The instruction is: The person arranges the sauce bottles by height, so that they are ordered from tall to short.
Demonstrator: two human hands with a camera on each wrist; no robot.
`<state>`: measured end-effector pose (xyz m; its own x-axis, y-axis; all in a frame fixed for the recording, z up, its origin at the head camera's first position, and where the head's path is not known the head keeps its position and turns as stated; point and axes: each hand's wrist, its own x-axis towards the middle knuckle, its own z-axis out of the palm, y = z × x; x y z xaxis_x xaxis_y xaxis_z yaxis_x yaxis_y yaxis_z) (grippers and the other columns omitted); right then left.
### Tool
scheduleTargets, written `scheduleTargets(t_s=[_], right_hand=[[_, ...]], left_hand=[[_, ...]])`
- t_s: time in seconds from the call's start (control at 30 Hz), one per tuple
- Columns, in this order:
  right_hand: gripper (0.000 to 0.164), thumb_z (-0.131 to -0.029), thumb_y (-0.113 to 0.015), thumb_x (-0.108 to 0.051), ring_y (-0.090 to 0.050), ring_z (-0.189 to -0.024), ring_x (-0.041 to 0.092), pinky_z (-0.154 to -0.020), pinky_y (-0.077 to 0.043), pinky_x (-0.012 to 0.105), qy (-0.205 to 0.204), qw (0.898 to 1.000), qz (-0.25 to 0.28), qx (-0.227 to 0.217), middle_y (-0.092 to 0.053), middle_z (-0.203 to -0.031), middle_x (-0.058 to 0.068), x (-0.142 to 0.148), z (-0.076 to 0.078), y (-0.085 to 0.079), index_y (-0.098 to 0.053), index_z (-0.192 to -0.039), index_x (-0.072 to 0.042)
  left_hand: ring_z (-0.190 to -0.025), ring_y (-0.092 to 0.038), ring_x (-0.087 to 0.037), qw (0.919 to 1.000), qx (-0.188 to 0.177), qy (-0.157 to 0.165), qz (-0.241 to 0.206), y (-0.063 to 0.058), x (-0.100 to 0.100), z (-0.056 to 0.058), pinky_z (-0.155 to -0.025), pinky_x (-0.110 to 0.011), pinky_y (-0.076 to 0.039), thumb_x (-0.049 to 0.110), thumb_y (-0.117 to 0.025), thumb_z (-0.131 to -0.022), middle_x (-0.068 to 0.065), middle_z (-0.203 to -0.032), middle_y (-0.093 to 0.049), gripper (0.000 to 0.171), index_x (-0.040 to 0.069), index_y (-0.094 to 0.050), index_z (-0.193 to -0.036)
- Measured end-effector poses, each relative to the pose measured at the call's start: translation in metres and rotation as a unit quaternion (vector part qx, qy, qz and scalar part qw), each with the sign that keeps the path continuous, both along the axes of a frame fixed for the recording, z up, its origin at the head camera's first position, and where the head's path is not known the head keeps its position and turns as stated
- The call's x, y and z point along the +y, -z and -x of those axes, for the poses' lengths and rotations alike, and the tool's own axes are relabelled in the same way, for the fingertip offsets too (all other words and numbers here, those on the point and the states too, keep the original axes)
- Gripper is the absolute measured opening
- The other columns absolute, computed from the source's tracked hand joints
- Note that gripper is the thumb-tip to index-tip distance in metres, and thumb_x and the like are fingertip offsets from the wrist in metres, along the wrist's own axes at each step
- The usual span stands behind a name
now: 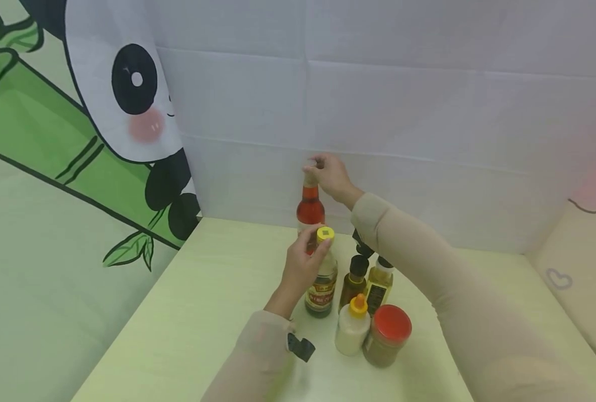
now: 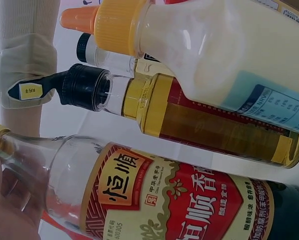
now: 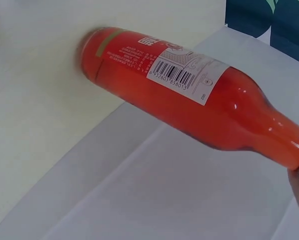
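My left hand [image 1: 298, 271] holds a glass vinegar bottle [image 1: 321, 293] by its yellow cap [image 1: 325, 234], thumb on one side and fingers on the other. Its red and cream label fills the lower part of the left wrist view, with dark liquid low in the glass. Farther back, my right hand [image 1: 333, 177] grips the top of a tall bottle of red liquid [image 1: 310, 212], fingertips around its neck. The right wrist view shows that red bottle's barcode label [image 3: 182, 75] and its base at the pale tabletop. In the head view the vinegar bottle partly hides the red one.
Right of the vinegar bottle stand a dark-capped brown bottle [image 1: 353, 287], a yellow oil bottle [image 1: 379, 287], a white squeeze bottle [image 1: 352, 332] with an orange tip, and a red-lidded jar [image 1: 385, 335]. A white cloth wall [image 1: 428, 123] rises behind the table [image 1: 202, 290].
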<state>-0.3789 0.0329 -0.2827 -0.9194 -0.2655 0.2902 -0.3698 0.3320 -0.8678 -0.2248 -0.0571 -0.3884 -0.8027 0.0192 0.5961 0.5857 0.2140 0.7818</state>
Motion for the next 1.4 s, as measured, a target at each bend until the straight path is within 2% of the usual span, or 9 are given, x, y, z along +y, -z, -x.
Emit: scheduleTargets(t_s=[0.17,0.4,0.5,0.63,0.8,1.03,1.2,1.4], right_hand=[[0.031,-0.095,-0.065,-0.008,-0.061,-0.097,0.025,-0.083,-0.052,0.034,-0.039,0.999,0.013,-0.004,-0.064,-0.111,0.020,0.003,0.002,0.003,-0.061,-0.122,0.006],[0.032,-0.096,-0.063,-0.010,-0.061,-0.098,0.024,-0.083,-0.052,0.033,-0.051,0.999,0.000,-0.007,-0.064,-0.111,0.018,0.005,0.004,0.006,-0.060,-0.124,0.005],[0.033,-0.096,-0.063,-0.012,-0.061,-0.098,0.025,-0.084,-0.052,0.034,-0.055,0.998,-0.004,-0.005,-0.064,-0.110,0.018,0.005,0.005,0.006,-0.060,-0.125,0.004],[0.033,-0.097,-0.062,-0.011,-0.060,-0.100,0.026,-0.085,-0.052,0.035,-0.066,0.998,0.002,-0.025,-0.063,-0.113,0.018,0.006,0.003,0.003,-0.058,-0.126,0.005],[0.034,-0.095,-0.064,-0.011,-0.061,-0.101,0.027,-0.085,-0.053,0.036,-0.067,0.997,-0.013,-0.047,-0.063,-0.114,0.019,0.008,0.000,-0.005,-0.057,-0.125,0.005],[0.035,-0.093,-0.066,-0.007,-0.062,-0.100,0.030,-0.083,-0.054,0.032,-0.065,0.994,-0.022,-0.080,-0.060,-0.113,0.020,0.009,-0.002,-0.012,-0.054,-0.123,0.006],[0.036,-0.093,-0.068,-0.007,-0.062,-0.100,0.029,-0.082,-0.054,0.031,-0.058,0.995,-0.018,-0.082,-0.059,-0.113,0.019,0.007,-0.004,-0.011,-0.054,-0.123,0.006],[0.036,-0.093,-0.068,-0.009,-0.061,-0.101,0.030,-0.085,-0.053,0.035,-0.053,0.995,-0.026,-0.078,-0.058,-0.115,0.020,0.003,-0.007,-0.011,-0.053,-0.122,0.004]], left_hand=[[-0.098,-0.064,-0.025,0.9999,-0.003,0.003,0.011,0.000,0.002,0.000,-0.084,-0.038,-0.054,0.016,-0.060,-0.096,-0.012,-0.109,-0.064,0.031,0.001,-0.058,-0.124],[-0.099,-0.064,-0.023,0.9996,-0.005,0.002,0.028,0.000,0.003,0.000,-0.084,-0.037,-0.053,0.030,-0.057,-0.098,-0.010,-0.107,-0.065,0.037,0.003,-0.057,-0.123],[-0.098,-0.065,-0.024,0.9996,-0.002,0.003,0.029,-0.001,0.003,0.000,-0.084,-0.037,-0.054,0.027,-0.058,-0.097,-0.011,-0.107,-0.065,0.036,0.002,-0.057,-0.123],[-0.098,-0.065,-0.028,0.9998,-0.002,0.003,0.022,-0.002,0.003,0.001,-0.084,-0.040,-0.053,0.020,-0.059,-0.096,-0.012,-0.108,-0.065,0.032,0.002,-0.058,-0.122],[-0.097,-0.065,-0.028,0.9998,-0.004,-0.002,0.022,-0.004,0.002,0.001,-0.085,-0.041,-0.053,0.019,-0.059,-0.096,-0.012,-0.107,-0.066,0.031,0.002,-0.058,-0.122],[-0.097,-0.064,-0.023,0.9994,-0.009,-0.007,0.032,-0.005,0.002,0.001,-0.084,-0.037,-0.053,0.026,-0.058,-0.096,-0.010,-0.107,-0.066,0.035,0.002,-0.058,-0.122],[-0.097,-0.064,-0.023,0.9994,-0.010,-0.008,0.033,-0.004,-0.001,0.001,-0.085,-0.038,-0.053,0.028,-0.057,-0.097,-0.010,-0.108,-0.066,0.037,0.002,-0.058,-0.123],[-0.098,-0.064,-0.025,0.9994,-0.003,-0.013,0.033,-0.003,-0.002,0.000,-0.087,-0.040,-0.052,0.028,-0.057,-0.098,-0.012,-0.110,-0.065,0.037,0.001,-0.057,-0.123]])
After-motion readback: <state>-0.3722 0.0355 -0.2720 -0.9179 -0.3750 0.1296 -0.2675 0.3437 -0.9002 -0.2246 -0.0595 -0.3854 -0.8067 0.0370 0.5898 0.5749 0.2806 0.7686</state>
